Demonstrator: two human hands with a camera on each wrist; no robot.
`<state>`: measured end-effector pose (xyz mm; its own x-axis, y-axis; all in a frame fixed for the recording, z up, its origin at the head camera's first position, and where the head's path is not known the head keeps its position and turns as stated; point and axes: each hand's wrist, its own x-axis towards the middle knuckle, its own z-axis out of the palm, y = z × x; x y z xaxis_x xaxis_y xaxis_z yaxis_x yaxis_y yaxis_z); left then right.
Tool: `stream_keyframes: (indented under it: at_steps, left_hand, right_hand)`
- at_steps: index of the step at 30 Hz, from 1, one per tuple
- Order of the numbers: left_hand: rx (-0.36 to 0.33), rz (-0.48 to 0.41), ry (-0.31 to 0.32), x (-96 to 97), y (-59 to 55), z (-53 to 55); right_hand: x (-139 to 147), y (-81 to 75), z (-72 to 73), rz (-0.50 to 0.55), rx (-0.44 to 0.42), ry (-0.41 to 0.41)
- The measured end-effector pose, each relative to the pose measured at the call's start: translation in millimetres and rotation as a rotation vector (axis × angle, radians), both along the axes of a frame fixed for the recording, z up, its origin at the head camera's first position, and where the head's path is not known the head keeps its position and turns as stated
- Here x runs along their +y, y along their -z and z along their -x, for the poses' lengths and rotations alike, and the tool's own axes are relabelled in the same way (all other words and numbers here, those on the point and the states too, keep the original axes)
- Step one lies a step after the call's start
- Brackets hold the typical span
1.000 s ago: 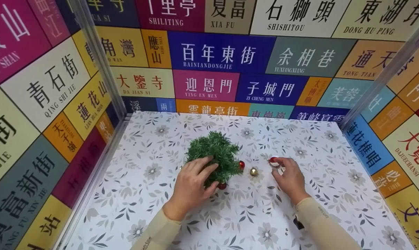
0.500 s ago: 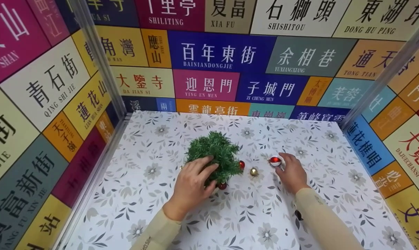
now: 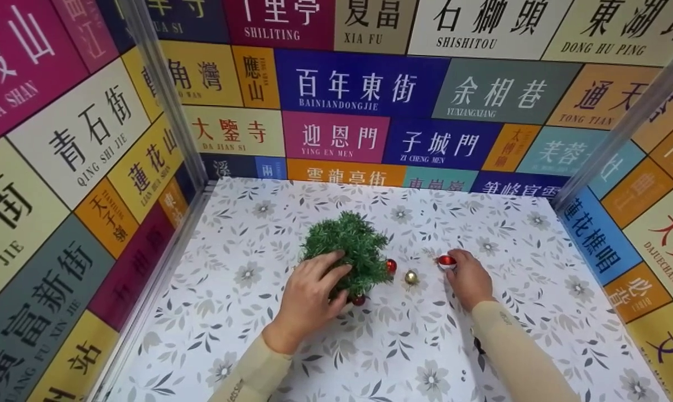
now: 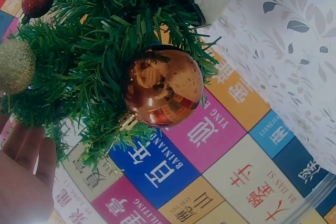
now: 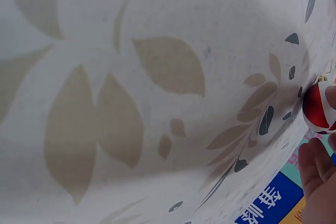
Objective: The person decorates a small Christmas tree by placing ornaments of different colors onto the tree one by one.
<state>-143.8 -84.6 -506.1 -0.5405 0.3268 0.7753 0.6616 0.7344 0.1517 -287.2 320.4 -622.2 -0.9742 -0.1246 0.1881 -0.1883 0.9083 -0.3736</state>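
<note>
A small artificial Christmas tree (image 3: 350, 240) lies on the table with its green branches toward the middle. My left hand (image 3: 308, 296) holds its near left side, fingers bent over the branches. In the left wrist view, a shiny copper bauble (image 4: 164, 86), a gold glitter bauble (image 4: 14, 67) and a red glitter bauble (image 4: 38, 0) hang among the needles. To the right, my right hand (image 3: 471, 279) pinches a red-and-white bauble (image 3: 447, 261) low at the table. In the right wrist view, the thumb lies against this bauble (image 5: 316, 109), with other fingers (image 5: 315, 163) below it.
A gold bauble (image 3: 410, 277) sits between the tree and my right hand. Red baubles show at the tree's right edge (image 3: 391, 266) and near side (image 3: 359, 300). Walls covered in coloured sign panels (image 3: 336, 134) enclose the flower-patterned table (image 3: 247, 335).
My right hand's fingers have shifted from over the top of the red-and-white bauble to its right side, uncovering more of it. The left hand and tree keep their place; the view shifts slightly.
</note>
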Motion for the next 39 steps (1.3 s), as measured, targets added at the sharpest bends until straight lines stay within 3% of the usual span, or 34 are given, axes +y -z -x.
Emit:
stream_keyframes:
  at_steps: [9, 19, 30, 39]
  left_hand:
    - [0.017, -0.010, -0.004, -8.8, -2.2, -0.4]
    - [-0.030, 0.020, 0.019, -23.0, -5.3, -3.0]
    - [-0.011, 0.007, 0.057, -35.5, -3.4, -0.4]
    - [-0.035, 0.007, 0.065, -45.4, -5.4, -2.4]
  right_hand:
    - [2.5, 1.4, 1.9, 0.019, -0.006, 0.030]
    - [5.1, 2.4, 2.9, 0.002, 0.021, 0.017]
    - [3.0, 4.8, 3.7, 0.004, -0.010, 0.025]
    - [3.2, 7.3, 4.7, 0.001, -0.003, 0.019]
